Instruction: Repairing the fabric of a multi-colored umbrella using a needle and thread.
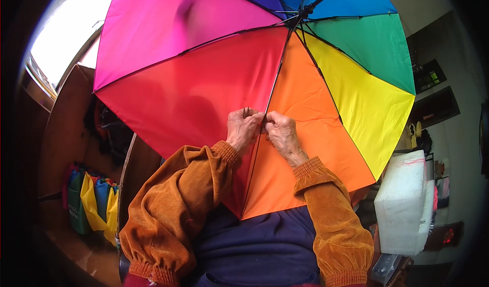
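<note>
An opened rainbow umbrella (224, 78) spreads over my lap, its inner side with dark ribs turned toward me. The panels run from pink and red through orange (310, 149) and yellow to green and blue. My left hand (243, 129) and my right hand (281, 134) meet at the rib (275, 83) between the red and orange panels, about midway along it. The fingertips of both pinch there, almost touching. Whether a thread or needle is between them is too small to see. At the top, the ribs join at a black hub (304, 12) on the shaft.
On the left, several folded colourful cloths (94, 200) hang or lie by a brown wooden surface (66, 134). A white foam box (402, 200) stands close on the right, a clear plastic container (385, 267) below it. Dark shelves (435, 106) line the right wall.
</note>
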A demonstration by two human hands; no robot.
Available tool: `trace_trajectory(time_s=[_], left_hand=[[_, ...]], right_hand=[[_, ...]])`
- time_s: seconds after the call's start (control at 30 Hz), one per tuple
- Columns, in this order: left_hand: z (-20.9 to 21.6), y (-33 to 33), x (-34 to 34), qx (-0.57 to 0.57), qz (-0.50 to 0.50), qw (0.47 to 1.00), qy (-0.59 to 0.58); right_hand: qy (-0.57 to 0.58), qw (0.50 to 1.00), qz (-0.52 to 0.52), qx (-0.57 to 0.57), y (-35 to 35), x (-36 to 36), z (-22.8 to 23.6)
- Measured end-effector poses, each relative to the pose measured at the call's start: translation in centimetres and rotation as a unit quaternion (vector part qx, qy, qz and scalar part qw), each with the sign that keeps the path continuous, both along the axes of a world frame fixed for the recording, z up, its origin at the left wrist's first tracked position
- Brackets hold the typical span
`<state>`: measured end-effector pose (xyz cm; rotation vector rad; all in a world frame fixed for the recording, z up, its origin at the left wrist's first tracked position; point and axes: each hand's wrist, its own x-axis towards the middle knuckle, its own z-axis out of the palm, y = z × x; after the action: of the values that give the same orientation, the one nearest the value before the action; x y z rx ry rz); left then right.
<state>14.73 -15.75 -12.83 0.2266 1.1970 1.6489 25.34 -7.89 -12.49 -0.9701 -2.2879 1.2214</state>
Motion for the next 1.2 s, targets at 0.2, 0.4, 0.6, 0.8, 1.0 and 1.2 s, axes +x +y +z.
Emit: trace_trajectory(time_s=[0.2,0.4,0.6,0.8,1.0,1.2], left_hand=[[-1.9,0.7,0.3,-0.015,0.064,0.996,0.056],[-0.9,0.6,0.6,-0.031,0.096,0.995,0.011],[-1.0,0.0,1.0,0.013,0.140,0.987,-0.076],[0.3,-0.6,0.6,-0.006,0.081,0.992,-0.094],[-0.1,-0.3,0.5,-0.011,0.079,0.990,-0.118],[0.0,-0.3,0.5,-0.013,0.058,0.995,-0.086]], right_hand=[[0.012,0.990,-0.110,-0.092,-1.5,-1.3,3.0],[-0.009,0.997,-0.072,-0.030,-0.9,-1.7,1.4],[0.048,0.987,-0.065,-0.136,-0.7,-1.2,1.5],[0.040,0.981,-0.060,-0.178,-1.0,-1.0,1.9],[0.083,0.967,-0.082,-0.228,-0.8,-1.4,2.0],[0.075,0.962,-0.089,-0.249,-0.4,-1.2,1.7]])
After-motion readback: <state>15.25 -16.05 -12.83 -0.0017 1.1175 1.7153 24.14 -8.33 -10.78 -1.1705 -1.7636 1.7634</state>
